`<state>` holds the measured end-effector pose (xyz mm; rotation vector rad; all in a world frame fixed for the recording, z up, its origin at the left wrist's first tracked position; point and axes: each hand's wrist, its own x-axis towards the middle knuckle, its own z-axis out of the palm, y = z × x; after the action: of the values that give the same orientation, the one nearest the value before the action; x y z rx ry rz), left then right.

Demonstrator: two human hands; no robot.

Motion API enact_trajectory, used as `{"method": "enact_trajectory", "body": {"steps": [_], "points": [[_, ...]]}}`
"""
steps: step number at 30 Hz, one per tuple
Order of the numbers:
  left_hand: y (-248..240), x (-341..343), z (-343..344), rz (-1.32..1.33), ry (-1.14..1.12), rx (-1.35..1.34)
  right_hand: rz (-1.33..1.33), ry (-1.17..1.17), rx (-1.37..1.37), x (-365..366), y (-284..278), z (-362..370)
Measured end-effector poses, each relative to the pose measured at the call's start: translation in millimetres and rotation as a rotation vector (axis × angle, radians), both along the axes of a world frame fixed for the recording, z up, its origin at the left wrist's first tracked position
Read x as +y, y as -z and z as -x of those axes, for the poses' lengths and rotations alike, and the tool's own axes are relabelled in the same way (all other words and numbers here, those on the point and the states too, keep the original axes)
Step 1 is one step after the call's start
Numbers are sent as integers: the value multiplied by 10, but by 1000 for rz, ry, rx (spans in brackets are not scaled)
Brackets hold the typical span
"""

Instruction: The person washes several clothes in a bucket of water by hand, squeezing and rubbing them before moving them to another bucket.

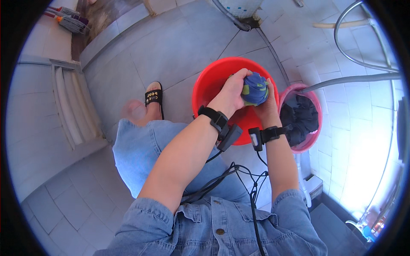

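Note:
A bundled blue and green cloth (255, 88) is squeezed between my two hands above the red basin (206, 81). My left hand (233, 90) presses on it from the left, thumb and fingers closed around that side. On the other side, my right hand (268, 105) grips the cloth with its fingers partly hidden behind it. The inside of the basin shows red around my wrists; what lies under the cloth is mostly covered by my hands and arms.
Just right of the basin stands a pink bucket (316, 103) with black fabric (296, 115) in it. A grey hose (350, 80) reaches to its rim from the tiled wall. Black cables (234, 167) hang from my wrist straps. My slippered foot (154, 99) is left of the basin.

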<state>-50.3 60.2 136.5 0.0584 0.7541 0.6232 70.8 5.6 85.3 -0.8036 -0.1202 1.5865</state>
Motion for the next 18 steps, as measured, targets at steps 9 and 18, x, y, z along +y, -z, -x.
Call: {"method": "enact_trajectory", "body": {"steps": [9,18], "points": [[71,51,50,189,146,349,-285,136,-458,-172,-362,215],[305,-84,-234,-494,-12,514,85,184,-179,-8,112,-46]]}}
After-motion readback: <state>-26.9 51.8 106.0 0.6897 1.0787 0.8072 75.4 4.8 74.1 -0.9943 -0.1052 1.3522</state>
